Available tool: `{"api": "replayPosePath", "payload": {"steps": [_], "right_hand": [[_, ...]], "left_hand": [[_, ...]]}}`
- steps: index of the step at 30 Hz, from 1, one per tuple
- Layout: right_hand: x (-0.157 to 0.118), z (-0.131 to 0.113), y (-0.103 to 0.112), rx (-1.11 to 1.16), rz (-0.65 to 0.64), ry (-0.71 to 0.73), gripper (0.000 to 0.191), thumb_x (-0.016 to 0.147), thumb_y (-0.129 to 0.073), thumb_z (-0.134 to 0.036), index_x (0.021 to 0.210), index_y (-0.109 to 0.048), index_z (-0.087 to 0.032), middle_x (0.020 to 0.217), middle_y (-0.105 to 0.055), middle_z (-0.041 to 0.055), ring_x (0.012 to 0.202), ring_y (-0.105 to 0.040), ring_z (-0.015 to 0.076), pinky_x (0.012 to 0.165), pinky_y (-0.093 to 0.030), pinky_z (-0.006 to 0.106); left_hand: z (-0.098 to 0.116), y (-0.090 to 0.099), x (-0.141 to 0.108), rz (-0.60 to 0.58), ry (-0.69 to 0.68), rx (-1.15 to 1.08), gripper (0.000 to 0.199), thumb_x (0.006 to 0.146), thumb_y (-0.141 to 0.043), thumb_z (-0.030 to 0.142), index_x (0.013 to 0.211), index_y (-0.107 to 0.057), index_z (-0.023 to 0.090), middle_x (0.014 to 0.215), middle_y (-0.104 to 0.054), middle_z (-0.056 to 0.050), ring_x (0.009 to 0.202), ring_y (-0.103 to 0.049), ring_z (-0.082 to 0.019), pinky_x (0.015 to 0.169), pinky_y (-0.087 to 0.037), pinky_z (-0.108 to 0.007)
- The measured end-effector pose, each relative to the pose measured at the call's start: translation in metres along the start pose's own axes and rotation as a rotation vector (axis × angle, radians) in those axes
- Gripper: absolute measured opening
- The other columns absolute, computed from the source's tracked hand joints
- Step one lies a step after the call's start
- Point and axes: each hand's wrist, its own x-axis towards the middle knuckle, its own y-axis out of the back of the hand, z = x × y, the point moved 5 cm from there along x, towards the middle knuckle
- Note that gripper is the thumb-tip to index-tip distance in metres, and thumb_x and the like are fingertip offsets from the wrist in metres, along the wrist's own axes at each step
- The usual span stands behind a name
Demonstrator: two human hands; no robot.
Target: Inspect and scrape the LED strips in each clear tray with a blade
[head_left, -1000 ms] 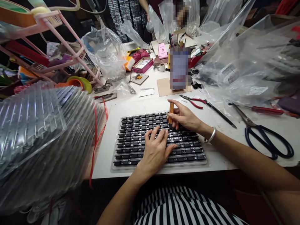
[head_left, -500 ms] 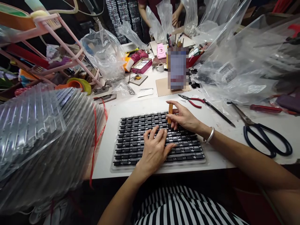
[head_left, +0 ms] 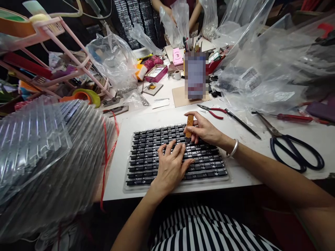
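On the white board (head_left: pixel 115 181) lies a clear plastic tray (head_left: pixel 128 189) filled with rows of small black electronic parts (head_left: pixel 146 157) with metal pins. My left hand (head_left: pixel 171 164) rests on these rows near the middle, palm down and fingers spread. In my right hand (head_left: pixel 202 129), a short flat orange-brown strip (head_left: pixel 190 126) is pinched between thumb and fingers, upright over the tray's back part. What the strip is made of I cannot tell. Its lower end is close to the parts; whether it touches them is hard to see.
Stacked clear trays (head_left: pixel 52 167) with red ribbon (head_left: pixel 105 150) fill the left. Pliers (head_left: pixel 211 111), a black pointed tool (head_left: pixel 243 124), large scissors (head_left: pixel 293 150) and a screwdriver (head_left: pixel 294 118) lie at right. Behind stand a blurred-out panel (head_left: pixel 196 76) and plastic bags (head_left: pixel 256 80). Someone's arms (head_left: pixel 195 15) show beyond.
The view has shifted slightly. The orange-brown strip has turned a little in my right hand, so more of its flat face shows. My left hand stays on the rows.
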Motion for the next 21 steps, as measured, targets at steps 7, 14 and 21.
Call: {"api": "replayPosePath", "payload": {"steps": [7,14,21], "right_hand": [[0.000,-0.007,0.009,0.012,0.131,-0.001,0.051,0.081,-0.053,-0.017,0.127,-0.032,-0.020,0.078,-0.062,0.0000,0.043,-0.057,0.0093,0.033,-0.044,0.018],[-0.009,-0.024,0.029,-0.022,0.227,0.093,0.055,0.079,-0.056,-0.018,0.130,-0.035,-0.017,0.078,-0.065,0.0033,0.040,-0.051,0.0072,0.031,-0.036,0.018],[-0.018,-0.022,0.031,-0.078,0.122,0.076,0.053,0.076,-0.055,-0.016,0.127,-0.041,-0.015,0.066,-0.062,-0.0002,0.049,-0.051,0.0092,0.037,-0.037,0.017]], "left_hand": [[0.000,0.000,0.000,-0.026,0.009,0.014,0.041,0.094,-0.046,0.043,0.120,-0.057,0.013,0.120,-0.065,-0.009,0.123,-0.048,-0.028,0.100,-0.031,-0.047],[0.001,0.003,0.006,-0.101,0.017,0.047,0.045,0.094,-0.042,0.047,0.120,-0.058,0.014,0.123,-0.063,-0.010,0.125,-0.046,-0.030,0.102,-0.031,-0.051],[0.001,0.005,-0.012,-0.200,0.031,0.134,0.064,0.094,-0.034,0.053,0.143,-0.035,0.010,0.152,-0.032,-0.014,0.142,-0.023,-0.032,0.110,-0.026,-0.055]]}}
